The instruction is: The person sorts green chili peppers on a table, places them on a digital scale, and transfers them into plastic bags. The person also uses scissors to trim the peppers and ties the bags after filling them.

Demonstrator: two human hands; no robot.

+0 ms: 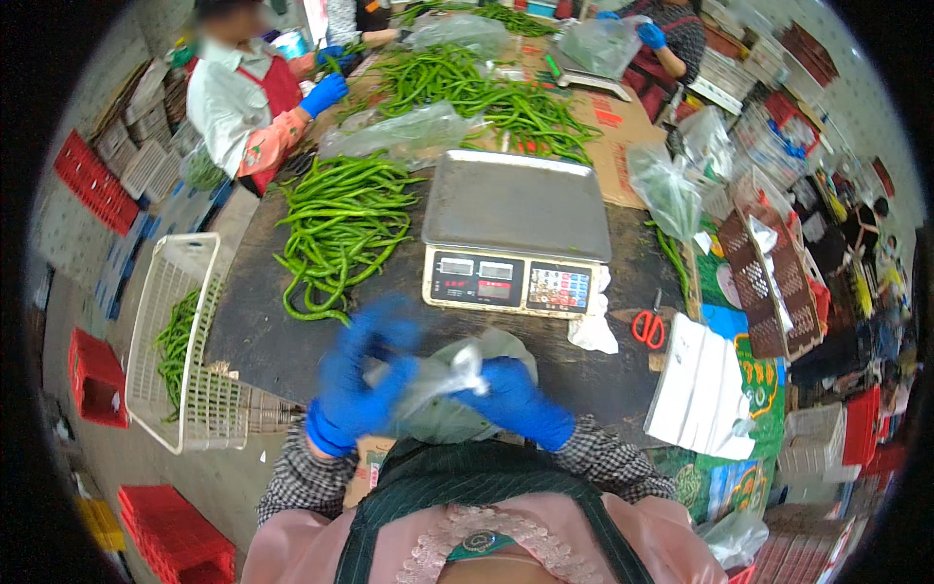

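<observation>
A clear plastic bag with green contents lies at the table's near edge, against my body. My right hand, in a blue glove, grips it by the gathered neck, where a white twisted end sticks up. My left hand, also gloved in blue, is on the bag's left side and blurred by motion. Its fingers are curved; whether they pinch the plastic is unclear. Just beyond my hands stands a digital scale with a bare metal pan. A pile of long green peppers lies left of the scale.
Red-handled scissors and white sheets lie to the right. A white plastic crate holding peppers stands at the left table edge. Farther back are a larger pepper heap, a second scale and several co-workers, some wearing blue gloves.
</observation>
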